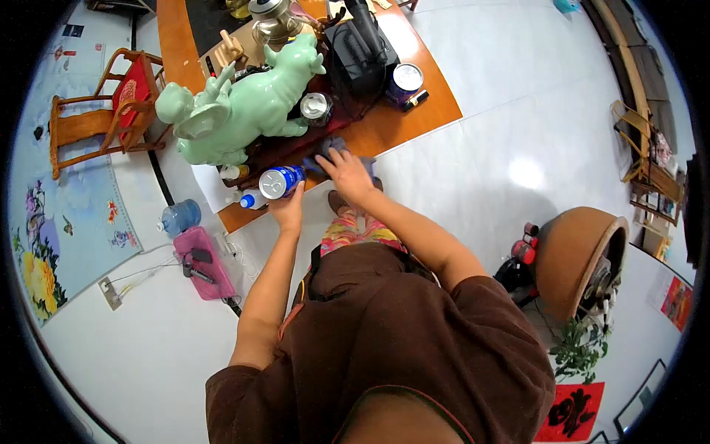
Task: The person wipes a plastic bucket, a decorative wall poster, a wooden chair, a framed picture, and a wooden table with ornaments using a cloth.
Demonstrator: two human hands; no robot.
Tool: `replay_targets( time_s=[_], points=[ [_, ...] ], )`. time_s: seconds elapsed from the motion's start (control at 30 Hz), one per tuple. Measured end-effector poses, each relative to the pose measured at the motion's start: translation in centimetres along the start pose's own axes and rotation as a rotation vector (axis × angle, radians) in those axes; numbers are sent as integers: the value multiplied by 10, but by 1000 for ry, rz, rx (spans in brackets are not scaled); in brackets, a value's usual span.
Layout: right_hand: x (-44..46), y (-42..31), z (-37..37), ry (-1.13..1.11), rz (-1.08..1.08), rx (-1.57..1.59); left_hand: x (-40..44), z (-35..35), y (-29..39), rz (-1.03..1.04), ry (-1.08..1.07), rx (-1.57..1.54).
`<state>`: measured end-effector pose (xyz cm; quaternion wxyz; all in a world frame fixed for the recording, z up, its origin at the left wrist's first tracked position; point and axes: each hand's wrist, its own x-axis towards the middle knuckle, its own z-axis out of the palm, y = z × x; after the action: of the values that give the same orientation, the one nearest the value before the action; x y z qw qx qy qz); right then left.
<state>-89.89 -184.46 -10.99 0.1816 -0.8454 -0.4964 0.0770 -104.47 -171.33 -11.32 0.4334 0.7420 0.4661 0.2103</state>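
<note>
My left hand (288, 211) is wrapped round a blue can (292, 177) with a silver top, held at the near edge of the table. My right hand (347, 176) presses on a dark grey-blue cloth (331, 148) at the table's edge, its fingers partly over the cloth. Just beside the blue can lies a bottle with a blue cap (248, 200). Beyond both hands stands a large pale green ox figurine (255, 111). A can with a silvery lid (316, 107) sits close to the figurine's legs.
The wooden table (436, 111) also bears a black box-like device (355, 63), a dark blue can with a white lid (407, 78) and a metal kettle (274, 15). Left are a wooden chair (89, 129), a water jug (181, 217) and a pink case (200, 255). A clay pot (573, 255) stands right.
</note>
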Motion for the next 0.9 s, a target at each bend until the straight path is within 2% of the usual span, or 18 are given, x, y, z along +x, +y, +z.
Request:
replay_targets(
  time_s=[0.13, 0.2, 0.23, 0.33, 0.43, 0.47, 0.53, 0.63, 0.73, 0.83, 0.9],
  points=[
    [-30, 47, -8, 5, 11, -179, 6, 4, -13, 75, 20, -85],
    [-50, 73, -19, 52, 67, -219, 7, 6, -18, -19, -29, -194],
    [-59, 86, -26, 50, 142, -220, 7, 6, -19, -66, -54, -247],
    [-78, 126, -38, 71, 305, -298, 6, -1, -11, -22, -120, -63],
    [-79, 153, -54, 34, 547, -316, 4, -1, -11, -68, -139, -335],
    [-77, 160, -59, 26, 613, -297, 5, 0, -22, -35, -122, -286],
    [-73, 184, -59, 100, 570, -364, 6, 4, -51, 30, -80, -186],
    [-60, 218, -67, 134, 569, -367, -10, -7, -18, 66, -17, -341],
    [-41, 248, -68, 224, 548, -368, -35, -14, -32, -124, 61, -120],
    [-18, 271, -69, 234, 550, -281, -71, -9, -20, -350, -26, -89],
    [-9, 281, -74, 236, 523, -196, -84, 12, 12, -393, -142, -79]
  ],
)
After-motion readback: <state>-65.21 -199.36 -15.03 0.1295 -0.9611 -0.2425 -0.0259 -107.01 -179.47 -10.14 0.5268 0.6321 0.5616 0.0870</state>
